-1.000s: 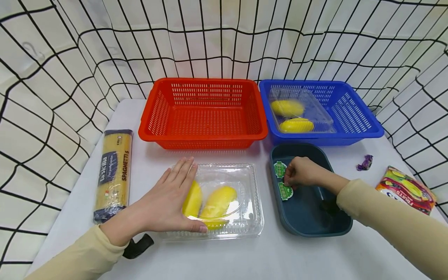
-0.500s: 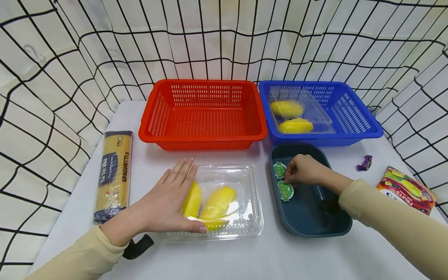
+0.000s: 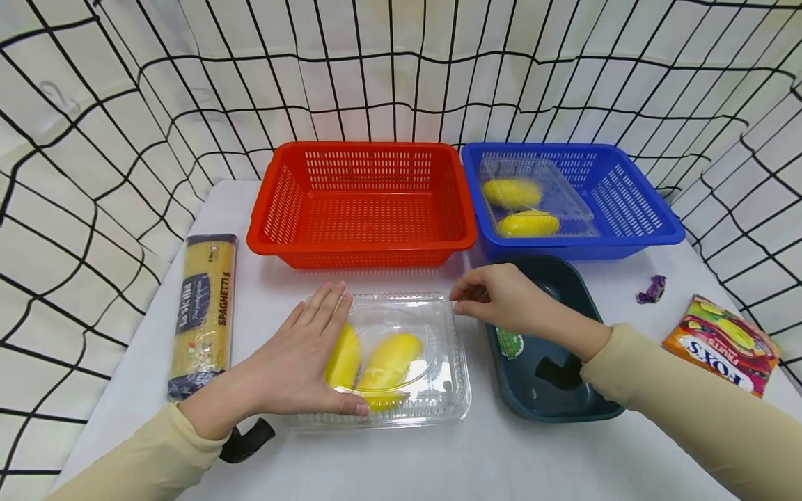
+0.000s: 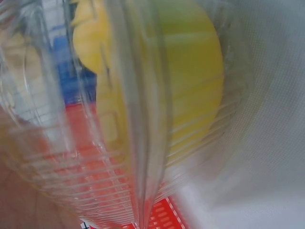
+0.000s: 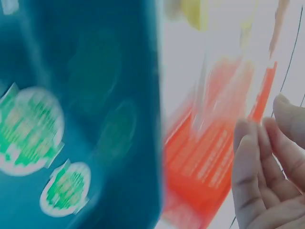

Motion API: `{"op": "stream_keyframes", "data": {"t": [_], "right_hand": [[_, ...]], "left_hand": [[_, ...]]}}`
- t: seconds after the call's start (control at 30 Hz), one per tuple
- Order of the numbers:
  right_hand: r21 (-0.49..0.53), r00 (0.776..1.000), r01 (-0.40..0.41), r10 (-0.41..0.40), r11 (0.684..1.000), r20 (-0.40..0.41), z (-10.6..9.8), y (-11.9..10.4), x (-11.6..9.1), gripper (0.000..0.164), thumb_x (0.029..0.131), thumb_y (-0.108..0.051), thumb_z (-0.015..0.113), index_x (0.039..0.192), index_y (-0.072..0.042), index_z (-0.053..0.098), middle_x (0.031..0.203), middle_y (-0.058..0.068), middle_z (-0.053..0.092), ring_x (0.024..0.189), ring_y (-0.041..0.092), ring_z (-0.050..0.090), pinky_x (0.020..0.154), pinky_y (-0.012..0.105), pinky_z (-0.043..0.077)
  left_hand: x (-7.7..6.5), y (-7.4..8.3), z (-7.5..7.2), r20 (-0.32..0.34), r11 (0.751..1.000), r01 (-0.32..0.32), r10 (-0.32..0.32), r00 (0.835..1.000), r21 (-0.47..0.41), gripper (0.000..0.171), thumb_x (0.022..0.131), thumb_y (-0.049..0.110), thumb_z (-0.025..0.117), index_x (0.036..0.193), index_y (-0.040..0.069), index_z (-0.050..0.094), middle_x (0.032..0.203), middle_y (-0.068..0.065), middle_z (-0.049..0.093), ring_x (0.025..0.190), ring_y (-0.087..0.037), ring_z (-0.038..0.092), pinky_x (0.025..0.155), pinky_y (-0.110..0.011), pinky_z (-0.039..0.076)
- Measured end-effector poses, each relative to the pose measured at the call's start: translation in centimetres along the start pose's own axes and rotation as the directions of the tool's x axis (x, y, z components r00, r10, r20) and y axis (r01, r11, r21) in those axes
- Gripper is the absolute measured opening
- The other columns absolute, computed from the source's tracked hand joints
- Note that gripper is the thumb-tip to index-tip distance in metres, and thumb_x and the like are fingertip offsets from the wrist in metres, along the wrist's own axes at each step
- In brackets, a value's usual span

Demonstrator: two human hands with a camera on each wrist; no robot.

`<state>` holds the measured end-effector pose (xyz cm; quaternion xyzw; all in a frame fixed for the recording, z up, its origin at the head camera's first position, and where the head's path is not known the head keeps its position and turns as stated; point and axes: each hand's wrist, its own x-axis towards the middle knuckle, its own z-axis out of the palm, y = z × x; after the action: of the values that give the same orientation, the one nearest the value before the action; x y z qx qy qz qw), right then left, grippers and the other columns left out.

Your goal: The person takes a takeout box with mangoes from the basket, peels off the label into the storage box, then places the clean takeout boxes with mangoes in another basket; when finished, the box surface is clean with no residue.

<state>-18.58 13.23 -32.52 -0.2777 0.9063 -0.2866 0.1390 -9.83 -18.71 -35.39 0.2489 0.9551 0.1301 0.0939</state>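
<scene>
My left hand [image 3: 303, 355] lies with straight fingers on the lid of a clear plastic clamshell container [image 3: 441, 362]. Yellow mangoes [image 3: 391, 362] show through the plastic. At the container's far right corner is my right hand [image 3: 514, 299], fingers loosely bent, its fingertips close to the rim; whether they touch it I cannot tell. The right wrist view shows a gap between thumb and fingers, with no object visible there. Beneath that forearm sits a dark teal tray [image 3: 532, 396]. Two round green-and-white stickers [image 5: 31, 131] cling to its inner wall; the right hand hides one in the head view.
Behind stand a red basket [image 3: 370, 216] and a blue basket [image 3: 626, 202], the blue one holding another clear container with yellow fruit [image 3: 529, 224]. A spaghetti pack [image 3: 203, 313] lies left. A purple-wrapped candy [image 3: 651, 289] and a Fox's bag [image 3: 720, 344] lie right. Black wire mesh [image 3: 395, 108] surrounds the table.
My right hand has moved left, out of the teal tray, to the clear container's far right corner. Both green stickers are still in the tray. The left hand has stayed in place.
</scene>
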Motion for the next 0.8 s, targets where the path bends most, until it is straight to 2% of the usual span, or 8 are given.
{"op": "stream_keyframes", "data": {"t": [0.1,0.2,0.37,0.57,0.63,0.8], "right_hand": [[-0.042,0.997,0.081,-0.081,0.996,0.003,1.2,-1.6,0.2,0.033,0.091,-0.020,0.079,0.121,-0.008,0.071,0.113,0.005,0.072,0.105,0.022,0.065,0.090,0.037,0.061],[-0.113,0.987,0.159,-0.157,0.981,0.031,2.2,-2.7,0.4,0.055,0.087,-0.028,0.082,0.135,-0.007,0.063,0.134,0.010,0.065,0.127,0.028,0.058,0.106,0.047,0.054],[-0.193,0.968,0.244,-0.228,0.950,0.103,3.7,-3.5,0.3,0.088,0.080,-0.044,0.086,0.150,-0.005,0.048,0.154,0.015,0.049,0.143,0.034,0.046,0.117,0.054,0.043],[-0.271,0.957,0.246,-0.188,0.931,0.222,4.8,-4.1,-0.3,0.119,0.072,-0.066,0.082,0.162,-0.011,0.027,0.168,0.016,0.028,0.156,0.038,0.025,0.125,0.060,0.024],[-0.287,0.955,0.238,-0.169,0.928,0.245,4.9,-4.2,-0.4,0.124,0.070,-0.070,0.080,0.164,-0.012,0.023,0.170,0.016,0.022,0.158,0.039,0.019,0.127,0.060,0.019],[-0.303,0.953,0.229,-0.150,0.925,0.262,5.0,-4.3,-0.4,0.127,0.070,-0.072,0.079,0.164,-0.011,0.021,0.172,0.015,0.017,0.159,0.038,0.015,0.129,0.058,0.016]], "left_hand": [[0.0,0.0,0.0,-0.002,1.000,-0.002,0.002,1.000,0.006,0.139,0.071,0.091,0.059,0.161,-0.005,0.014,0.171,-0.024,0.008,0.158,-0.045,0.012,0.123,-0.067,0.021],[0.0,0.0,0.0,-0.003,1.000,-0.003,0.003,1.000,0.011,0.139,0.071,0.091,0.059,0.161,-0.006,0.014,0.171,-0.024,0.009,0.157,-0.045,0.013,0.123,-0.067,0.022],[-0.1,0.1,-0.1,-0.004,1.000,0.000,0.000,1.000,0.013,0.139,0.071,0.091,0.059,0.161,-0.006,0.015,0.171,-0.024,0.010,0.157,-0.045,0.014,0.123,-0.067,0.022],[-0.1,0.1,0.0,-0.010,1.000,0.000,0.000,1.000,0.010,0.139,0.071,0.090,0.059,0.161,-0.006,0.016,0.171,-0.024,0.011,0.157,-0.046,0.014,0.123,-0.067,0.023],[0.0,0.1,0.0,-0.013,1.000,-0.004,0.004,1.000,0.005,0.139,0.071,0.090,0.060,0.161,-0.005,0.015,0.171,-0.024,0.011,0.157,-0.046,0.014,0.122,-0.068,0.023],[-0.1,-0.1,0.0,-0.016,1.000,-0.005,0.004,1.000,-0.013,0.137,0.072,0.088,0.062,0.161,-0.005,0.014,0.171,-0.024,0.009,0.158,-0.045,0.011,0.122,-0.068,0.022]]}}
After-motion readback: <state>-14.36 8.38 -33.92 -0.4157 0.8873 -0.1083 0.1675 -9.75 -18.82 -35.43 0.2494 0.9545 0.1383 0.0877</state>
